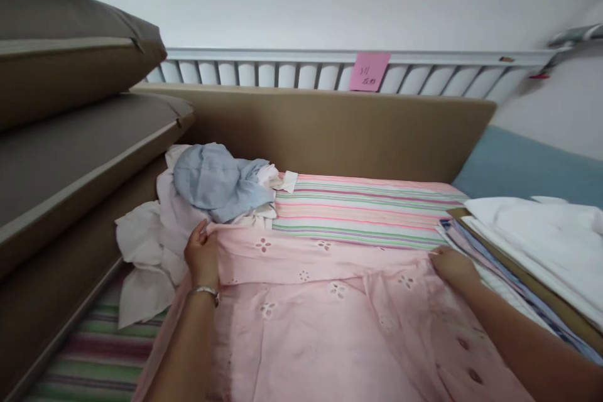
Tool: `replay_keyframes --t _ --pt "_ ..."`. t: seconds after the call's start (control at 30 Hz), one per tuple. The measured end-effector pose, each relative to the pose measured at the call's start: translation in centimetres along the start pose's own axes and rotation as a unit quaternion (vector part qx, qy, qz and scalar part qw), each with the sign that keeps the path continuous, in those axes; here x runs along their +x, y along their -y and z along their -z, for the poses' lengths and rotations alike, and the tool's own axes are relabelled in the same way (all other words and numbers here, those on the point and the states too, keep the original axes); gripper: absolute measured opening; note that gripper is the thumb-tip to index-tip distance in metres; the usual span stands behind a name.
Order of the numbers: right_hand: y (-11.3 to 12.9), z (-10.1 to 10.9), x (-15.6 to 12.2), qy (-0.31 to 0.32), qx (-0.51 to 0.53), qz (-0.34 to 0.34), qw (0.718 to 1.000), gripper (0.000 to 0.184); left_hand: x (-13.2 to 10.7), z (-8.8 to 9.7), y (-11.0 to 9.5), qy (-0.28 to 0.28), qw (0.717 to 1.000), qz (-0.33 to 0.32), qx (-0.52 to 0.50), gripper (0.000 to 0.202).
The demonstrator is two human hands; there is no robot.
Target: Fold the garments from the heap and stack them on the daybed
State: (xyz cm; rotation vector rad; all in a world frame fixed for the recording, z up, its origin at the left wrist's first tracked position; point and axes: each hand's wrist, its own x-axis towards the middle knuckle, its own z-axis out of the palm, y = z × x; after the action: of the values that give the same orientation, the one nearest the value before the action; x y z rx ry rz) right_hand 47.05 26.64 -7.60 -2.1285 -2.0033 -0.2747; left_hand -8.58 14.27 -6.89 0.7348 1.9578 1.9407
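Holding the pink eyelet garment [320,314] flat on the striped bed sheet [362,213], with its top edge folded over into a band. My left hand [202,257] is curled around the left end of that band, pinching the cloth. My right hand [452,264] lies on the right end, knuckles up. Honestly can't tell from this angle whether it's gripping or just pressing down.

them: any tips for getting that fold straight?

me: I'd say pull both ends apart evenly so the band goes taut, then line it up with the stripes underneath, they make a handy ruler. The fabric looks thin and floppy, so I'd slide it rather than lift it, or the wrinkles down the middle will probably bunch.

them: looks cramped though?

me: kinda. On the left, the clothes pile [217,182], a blue-grey piece on top of white ones, touches the corner right by my left hand, and brown cushions [70,157] are stacked along that side. On the right, a folded stack [532,232] sits just beside my right hand, close against the garment's edge. The open room is straight ahead: bare stripes all the way to the tan headboard [339,132]. So forward is fine, sideways not so much.
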Motion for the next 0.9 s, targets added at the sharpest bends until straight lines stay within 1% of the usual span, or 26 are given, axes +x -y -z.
replay_keyframes --t 0.07,0.13,0.2,0.23,0.27,0.3,0.33,0.37,0.4,0.43,0.47,0.5,0.53,0.57,0.6,0.67,0.73,0.83,0.9 --pt "0.0 -0.2 -0.2 0.037 0.007 -0.021 0.999 0.028 0.7 -0.6 0.8 0.012 0.999 -0.018 0.042 0.044" --pt "0.4 0.1 -0.4 0.059 0.006 -0.040 0.997 0.029 1.0 -0.9 1.0 0.031 0.995 -0.038 0.087 0.043" --pt "1.4 0.7 -0.6 0.052 -0.003 -0.056 0.997 0.034 0.9 -0.8 0.2 0.035 0.988 -0.067 0.136 0.045" --pt "2.1 0.9 -0.8 0.029 -0.010 -0.050 0.998 0.038 0.6 -0.7 -0.5 0.025 0.981 -0.091 0.169 0.046" --pt "2.9 1.1 -1.1 -0.001 -0.016 -0.027 1.000 0.042 0.1 -0.6 -1.4 0.008 0.971 -0.124 0.204 0.047" --pt "3.8 1.2 -1.3 -0.030 -0.018 0.015 0.999 0.044 -0.6 -0.5 -2.4 -0.009 0.958 -0.164 0.236 0.047" --pt "4.8 1.0 -1.6 -0.047 -0.014 0.072 0.996 0.046 -1.3 -0.6 -3.2 -0.016 0.943 -0.207 0.260 0.047" --pt "5.7 0.6 -2.0 -0.048 -0.007 0.135 0.990 0.046 -2.3 -0.8 -3.9 -0.005 0.928 -0.249 0.276 0.045" --pt "6.5 0.1 -2.4 -0.030 0.002 0.191 0.981 0.046 -3.2 -1.1 -4.3 0.029 0.914 -0.286 0.286 0.044" --pt "7.2 -0.6 -2.7 0.001 0.011 0.228 0.974 0.046 -4.1 -1.6 -4.4 0.081 0.899 -0.312 0.297 0.042" --pt "7.8 -1.4 -3.1 0.031 0.015 0.247 0.968 0.046 -5.0 -2.1 -4.2 0.140 0.881 -0.323 0.315 0.040" --pt "8.2 -2.1 -3.5 0.053 0.017 0.252 0.966 0.046 -5.7 -2.6 -3.7 0.193 0.861 -0.323 0.342 0.039" --pt "8.5 -2.8 -3.8 0.066 0.016 0.246 0.967 0.047 -6.1 -3.1 -3.0 0.234 0.841 -0.313 0.375 0.039" --pt "8.6 -3.4 -4.0 0.071 0.016 0.238 0.968 0.048 -6.4 -3.5 -2.2 0.257 0.823 -0.298 0.409 0.041" --pt "8.6 -3.9 -4.2 0.072 0.017 0.233 0.970 0.048 -6.4 -3.7 -1.5 0.264 0.812 -0.281 0.438 0.044" --pt "8.4 -4.3 -4.4 0.069 0.019 0.234 0.970 0.049 -6.0 -3.9 -0.5 0.260 0.803 -0.257 0.471 0.051" --pt "8.3 -4.5 -4.5 0.069 0.020 0.235 0.969 0.049 -5.1 -3.8 -0.3 0.246 0.805 -0.251 0.478 0.054" --pt "8.0 -4.5 -4.2 0.077 0.024 0.230 0.970 0.049 -3.9 -3.0 -1.5 0.195 0.820 -0.264 0.468 0.054" --pt "8.1 -4.1 -4.0 0.092 0.031 0.227 0.969 0.050 -3.4 -1.7 -2.6 0.167 0.826 -0.267 0.467 0.047"
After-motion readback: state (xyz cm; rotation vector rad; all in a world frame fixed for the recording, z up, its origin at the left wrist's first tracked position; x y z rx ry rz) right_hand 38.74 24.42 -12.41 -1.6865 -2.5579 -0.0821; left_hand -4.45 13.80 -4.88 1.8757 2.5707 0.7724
